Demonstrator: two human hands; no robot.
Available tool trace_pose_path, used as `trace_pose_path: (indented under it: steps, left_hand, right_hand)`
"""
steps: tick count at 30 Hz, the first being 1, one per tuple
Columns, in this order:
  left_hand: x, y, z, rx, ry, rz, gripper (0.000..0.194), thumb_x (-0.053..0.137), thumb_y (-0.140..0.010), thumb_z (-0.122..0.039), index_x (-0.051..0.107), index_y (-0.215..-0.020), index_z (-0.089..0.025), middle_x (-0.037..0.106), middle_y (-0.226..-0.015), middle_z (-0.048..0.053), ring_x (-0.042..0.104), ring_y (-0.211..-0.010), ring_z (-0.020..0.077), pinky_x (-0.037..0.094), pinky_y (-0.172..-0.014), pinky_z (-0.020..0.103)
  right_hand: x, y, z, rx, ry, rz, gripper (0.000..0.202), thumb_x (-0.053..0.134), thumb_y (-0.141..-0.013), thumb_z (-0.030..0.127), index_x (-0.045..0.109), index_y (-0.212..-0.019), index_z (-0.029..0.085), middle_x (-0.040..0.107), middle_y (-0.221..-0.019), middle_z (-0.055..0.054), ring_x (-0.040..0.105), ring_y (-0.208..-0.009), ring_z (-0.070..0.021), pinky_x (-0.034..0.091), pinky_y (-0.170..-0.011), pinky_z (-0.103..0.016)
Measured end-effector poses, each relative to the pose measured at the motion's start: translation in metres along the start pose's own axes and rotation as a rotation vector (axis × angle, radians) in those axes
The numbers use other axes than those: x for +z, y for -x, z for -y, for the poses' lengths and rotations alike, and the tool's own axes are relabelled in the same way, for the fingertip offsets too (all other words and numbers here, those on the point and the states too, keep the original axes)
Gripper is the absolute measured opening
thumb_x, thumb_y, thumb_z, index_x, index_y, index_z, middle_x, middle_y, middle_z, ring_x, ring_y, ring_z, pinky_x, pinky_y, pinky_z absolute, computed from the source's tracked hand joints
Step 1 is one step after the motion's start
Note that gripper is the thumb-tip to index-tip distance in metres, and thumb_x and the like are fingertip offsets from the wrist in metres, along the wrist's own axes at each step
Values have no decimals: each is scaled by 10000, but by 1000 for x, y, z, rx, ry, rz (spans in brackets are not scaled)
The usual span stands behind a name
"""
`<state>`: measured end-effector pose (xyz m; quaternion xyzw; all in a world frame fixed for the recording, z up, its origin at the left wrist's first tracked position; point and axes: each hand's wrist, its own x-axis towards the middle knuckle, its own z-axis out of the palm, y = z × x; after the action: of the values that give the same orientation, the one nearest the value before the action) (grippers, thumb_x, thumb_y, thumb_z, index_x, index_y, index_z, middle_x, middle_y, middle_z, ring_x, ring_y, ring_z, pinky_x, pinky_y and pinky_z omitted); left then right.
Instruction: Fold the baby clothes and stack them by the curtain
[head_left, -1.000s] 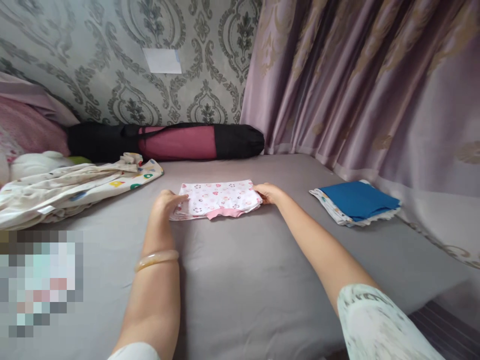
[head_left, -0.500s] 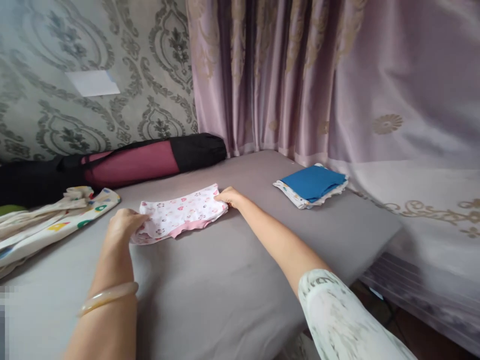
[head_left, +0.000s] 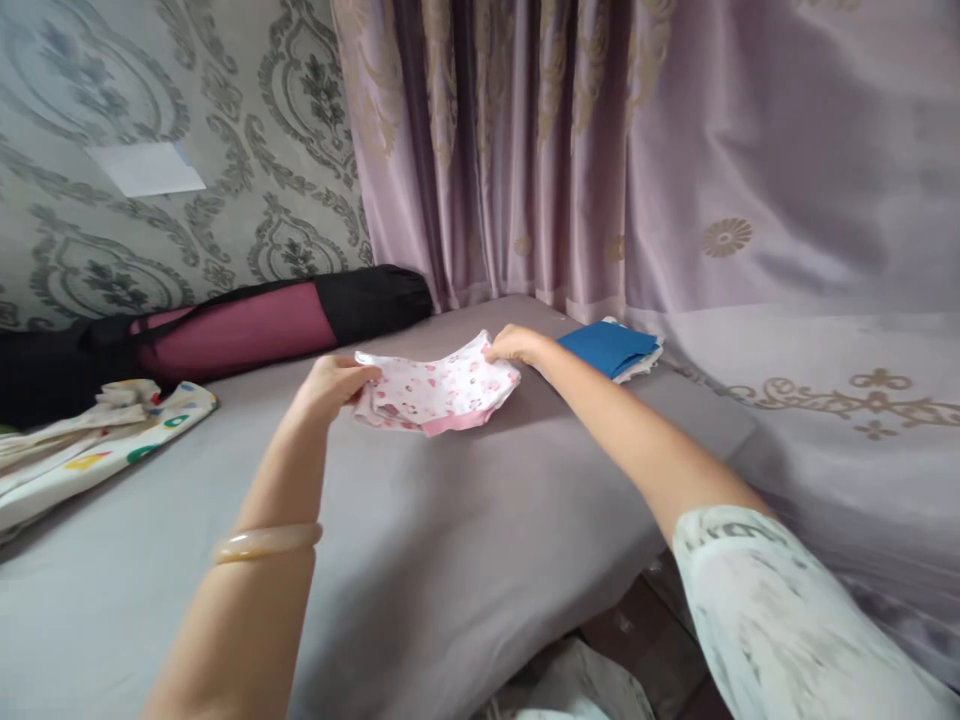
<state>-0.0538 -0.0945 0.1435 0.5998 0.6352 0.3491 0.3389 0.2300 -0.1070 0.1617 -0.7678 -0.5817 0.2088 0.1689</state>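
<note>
A folded white garment (head_left: 439,388) with small pink and red prints and a pink trim hangs slightly sagging between my hands, above the grey bed sheet (head_left: 420,560). My left hand (head_left: 334,385) pinches its left end, with a pale bangle on the wrist. At the other end, my right hand (head_left: 514,345) grips the upper right corner. Just beyond my right forearm lies a stack of folded clothes (head_left: 611,347), a blue piece on top and whitish ones beneath, partly hidden by the arm.
Crumpled white cloth (head_left: 112,445) with colourful shapes lies at the left. A long black and maroon bag (head_left: 240,330) rests along the patterned wall. Purple curtains (head_left: 487,150) hang behind the bed. The bed's edge runs along the lower right.
Both hands have lifted the printed garment off the sheet and carried it right, nearer the folded stack. The view has turned a little to the right.
</note>
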Motion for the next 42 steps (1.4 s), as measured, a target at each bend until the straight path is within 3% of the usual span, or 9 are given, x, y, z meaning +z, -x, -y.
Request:
trace_pose_path:
  steps: [2, 7, 13, 17, 23, 29, 33, 42]
  left_hand:
    - [26, 9, -14, -44, 142, 83, 77, 657, -621, -227, 651, -642, -153, 570, -511, -13, 540, -492, 129, 469, -535, 254]
    - [79, 27, -49, -1, 369, 102, 93, 643, -613, -210, 609, -677, -152, 567, -537, -20, 551, -492, 120, 499, -543, 262]
    - [126, 39, -83, 58, 557, 161, 116, 645, -642, -210, 564, -707, -157, 536, -532, -31, 532, -475, 102, 504, -519, 245]
    - [158, 44, -100, 16, 650, 232, 121, 667, -652, -221, 583, -699, -147, 520, -517, -30, 532, -479, 98, 512, -535, 240]
    - [210, 47, -108, -98, 830, 383, 215, 708, -682, -174, 646, -884, -138, 577, -600, -34, 535, -457, 59, 522, -551, 211]
    - [255, 50, -114, -200, 913, 414, 496, 668, -770, -84, 547, -1247, -147, 619, -661, -23, 587, -463, 75, 531, -532, 209]
    - [272, 50, -115, -263, 935, 423, 572, 648, -800, -63, 485, -1341, -147, 603, -654, -29, 581, -447, 72, 532, -526, 209]
    - [292, 47, -93, -258, 872, 419, 574, 575, -840, -43, 468, -1385, -187, 597, -678, -24, 553, -442, 61, 518, -525, 207]
  right_hand:
    - [-25, -4, -14, 41, 49, -21, 126, 792, -632, 155, 671, -657, 132, 580, -584, -1, 616, -676, -162, 414, -500, -191]
    - [-74, -21, -47, 197, -265, -180, 212, 788, -741, 307, 699, -800, 123, 607, -605, -13, 623, -613, -135, 436, -465, -176]
    - [-118, -26, -76, 478, -415, -178, 114, 606, -908, 157, 643, -944, 55, 674, -733, -73, 684, -658, -152, 490, -502, -183]
    - [-136, -23, -95, 491, -523, -252, 184, 499, -960, 143, 606, -1010, 2, 692, -822, -147, 712, -678, -187, 531, -510, -222]
    - [-138, -25, -139, 402, -482, -470, 238, 550, -928, 178, 585, -1077, -3, 691, -892, -190, 723, -735, -247, 587, -579, -371]
    - [-130, -23, -160, 361, -72, -596, 434, 670, -773, 115, 570, -1190, 51, 660, -1099, -226, 662, -1029, -324, 546, -838, -423]
    - [-127, -26, -164, 383, 32, -590, 541, 635, -772, 120, 501, -1290, 46, 622, -1192, -244, 581, -1178, -331, 477, -947, -414]
    - [-109, -37, -188, 443, 55, -544, 554, 639, -788, 162, 469, -1297, 26, 600, -1223, -243, 579, -1179, -305, 470, -947, -369]
